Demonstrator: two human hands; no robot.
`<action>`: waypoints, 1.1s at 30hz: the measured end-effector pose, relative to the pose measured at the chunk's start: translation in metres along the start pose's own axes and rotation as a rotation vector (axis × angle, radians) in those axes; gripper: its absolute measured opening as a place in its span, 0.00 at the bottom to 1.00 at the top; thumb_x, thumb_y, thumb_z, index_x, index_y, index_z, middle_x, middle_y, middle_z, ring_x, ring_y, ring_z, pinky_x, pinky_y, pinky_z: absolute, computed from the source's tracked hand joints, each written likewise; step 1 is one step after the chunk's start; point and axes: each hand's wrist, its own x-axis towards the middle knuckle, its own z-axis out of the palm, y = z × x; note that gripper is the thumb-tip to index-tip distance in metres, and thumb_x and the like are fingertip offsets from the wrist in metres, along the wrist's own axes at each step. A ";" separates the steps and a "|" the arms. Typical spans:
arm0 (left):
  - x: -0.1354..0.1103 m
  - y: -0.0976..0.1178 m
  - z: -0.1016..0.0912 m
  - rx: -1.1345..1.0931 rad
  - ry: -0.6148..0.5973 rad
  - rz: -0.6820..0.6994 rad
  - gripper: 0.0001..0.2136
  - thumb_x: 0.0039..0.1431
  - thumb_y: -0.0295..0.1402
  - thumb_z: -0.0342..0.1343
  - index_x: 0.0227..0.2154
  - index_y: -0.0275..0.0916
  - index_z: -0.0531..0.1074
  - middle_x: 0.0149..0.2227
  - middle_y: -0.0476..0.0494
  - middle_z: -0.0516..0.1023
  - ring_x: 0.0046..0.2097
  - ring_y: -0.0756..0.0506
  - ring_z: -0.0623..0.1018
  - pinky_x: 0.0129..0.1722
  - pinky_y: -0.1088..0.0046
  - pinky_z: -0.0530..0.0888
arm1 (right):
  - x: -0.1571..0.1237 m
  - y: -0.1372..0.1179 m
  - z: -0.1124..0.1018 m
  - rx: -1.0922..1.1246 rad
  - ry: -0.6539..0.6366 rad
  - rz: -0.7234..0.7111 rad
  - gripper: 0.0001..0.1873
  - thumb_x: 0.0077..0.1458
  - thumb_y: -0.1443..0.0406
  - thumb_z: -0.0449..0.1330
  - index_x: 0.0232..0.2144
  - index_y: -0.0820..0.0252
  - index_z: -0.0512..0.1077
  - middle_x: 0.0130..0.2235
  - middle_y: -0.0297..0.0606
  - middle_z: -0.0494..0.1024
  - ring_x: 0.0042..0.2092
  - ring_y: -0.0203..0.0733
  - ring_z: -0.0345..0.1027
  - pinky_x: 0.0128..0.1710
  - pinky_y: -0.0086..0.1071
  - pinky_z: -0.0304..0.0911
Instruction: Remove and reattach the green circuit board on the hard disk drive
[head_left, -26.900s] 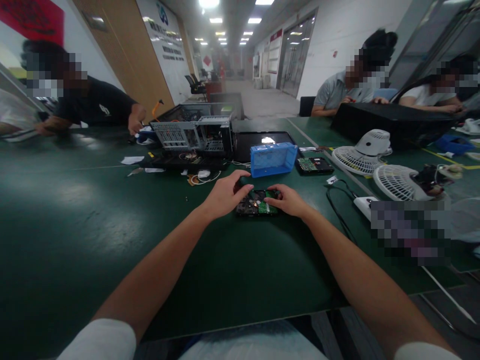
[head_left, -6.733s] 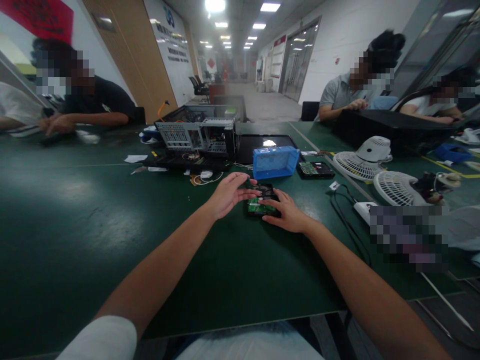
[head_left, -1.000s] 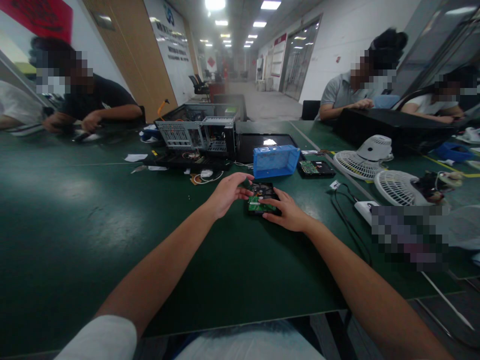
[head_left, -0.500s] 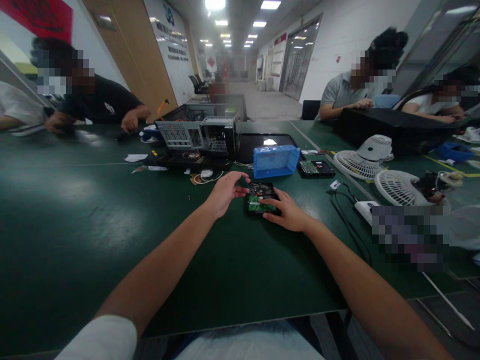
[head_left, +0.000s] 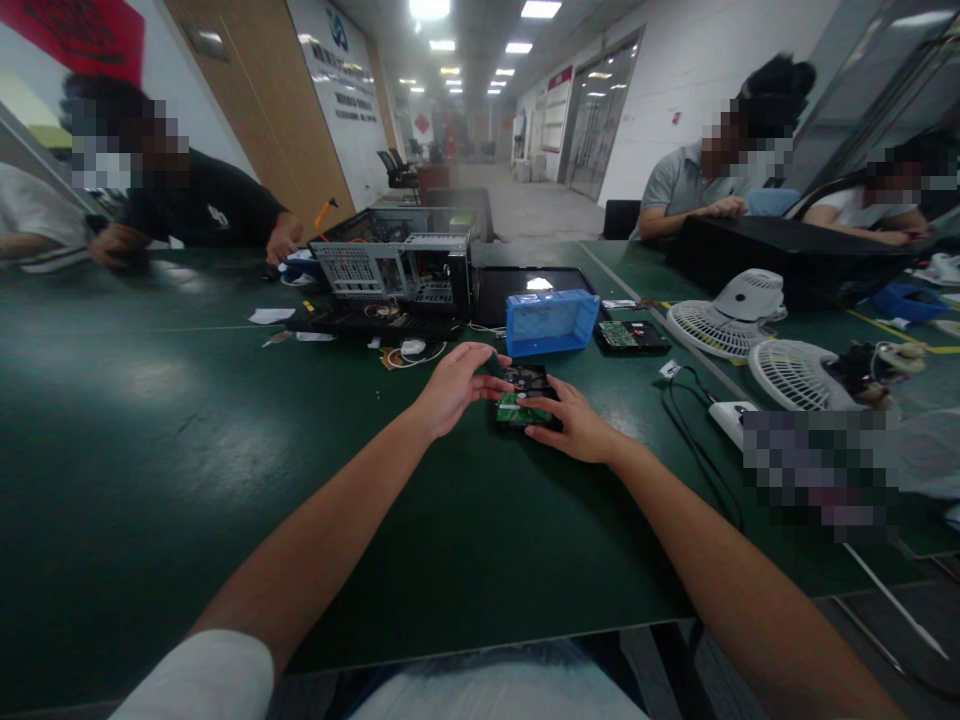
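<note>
Hard drive (head_left: 523,398) lies circuit-side up just in front of the blue bin (head_left: 551,322). Right hand (head_left: 574,425) rests flat on its near edge, fingers spread. Left hand (head_left: 452,383) has returned to its left edge, fingertips pinching; whether it grips a part, cannot tell.

Your hard drive (head_left: 523,397) lies on the table (head_left: 150,450) at twelve o'clock, your left hand (head_left: 454,385) at its nine and your right hand (head_left: 574,425) at its five. The bin (head_left: 551,322) sits just behind it at twelve, a second drive (head_left: 631,336) at one, the open computer case (head_left: 394,265) at eleven. The two fans (head_left: 757,340) lie at two o'clock.
</note>
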 end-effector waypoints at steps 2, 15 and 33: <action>-0.001 0.001 0.001 -0.002 -0.008 -0.007 0.11 0.64 0.40 0.58 0.44 0.39 0.70 0.52 0.36 0.79 0.37 0.44 0.84 0.35 0.69 0.78 | 0.000 0.000 0.000 -0.001 0.002 -0.006 0.30 0.62 0.49 0.62 0.64 0.43 0.69 0.73 0.44 0.51 0.72 0.65 0.45 0.66 0.62 0.48; -0.002 0.004 0.002 -0.049 -0.008 -0.068 0.11 0.63 0.38 0.59 0.43 0.37 0.73 0.47 0.37 0.78 0.39 0.42 0.84 0.39 0.65 0.80 | 0.001 0.003 0.003 0.001 0.014 -0.017 0.31 0.62 0.48 0.62 0.65 0.43 0.68 0.73 0.44 0.51 0.72 0.65 0.44 0.66 0.62 0.47; -0.003 0.003 0.004 0.076 -0.047 -0.064 0.13 0.60 0.40 0.63 0.43 0.37 0.78 0.50 0.36 0.79 0.38 0.46 0.81 0.37 0.71 0.76 | 0.001 0.005 0.003 0.006 0.007 -0.014 0.31 0.62 0.47 0.61 0.65 0.43 0.68 0.74 0.43 0.50 0.72 0.65 0.45 0.67 0.62 0.46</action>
